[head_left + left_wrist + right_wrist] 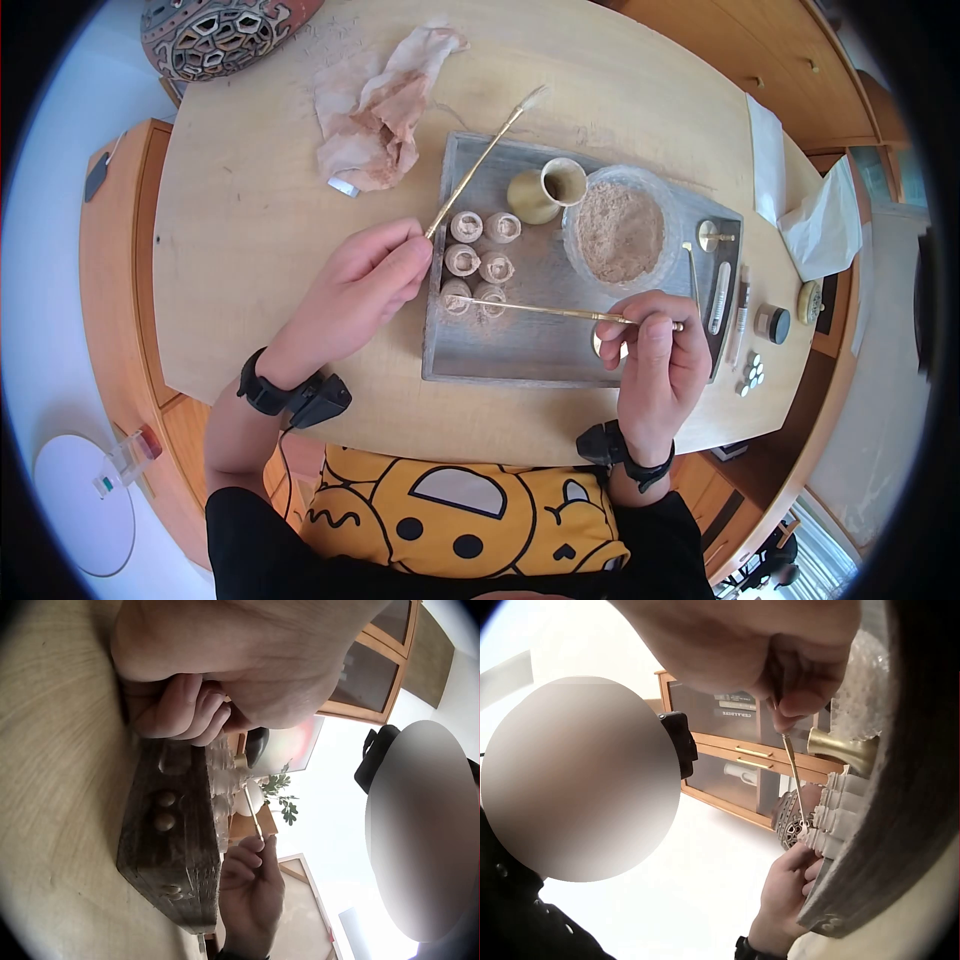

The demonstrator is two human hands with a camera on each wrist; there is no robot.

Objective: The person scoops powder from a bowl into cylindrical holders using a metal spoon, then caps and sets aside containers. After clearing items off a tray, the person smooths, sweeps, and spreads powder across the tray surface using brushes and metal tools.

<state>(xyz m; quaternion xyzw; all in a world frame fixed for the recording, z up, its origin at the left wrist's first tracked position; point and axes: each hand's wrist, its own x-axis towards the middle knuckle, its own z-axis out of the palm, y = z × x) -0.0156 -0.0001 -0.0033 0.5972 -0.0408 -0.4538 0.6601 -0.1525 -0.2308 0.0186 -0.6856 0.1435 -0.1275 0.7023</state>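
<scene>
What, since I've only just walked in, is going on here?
A person holds a brush in the left grip and a thin golden tool in the right grip, its tip at one of six small powdery pots in a tray. A bowl of brownish powder and a golden vase stand in the same tray.

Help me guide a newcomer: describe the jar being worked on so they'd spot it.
On the table sits a grey tray, with six jars in two columns at its left end. The wanted jar is at the near end of the left column; unlike its neighbours, it sits at the tip of the gold tool in the right hand.
</scene>
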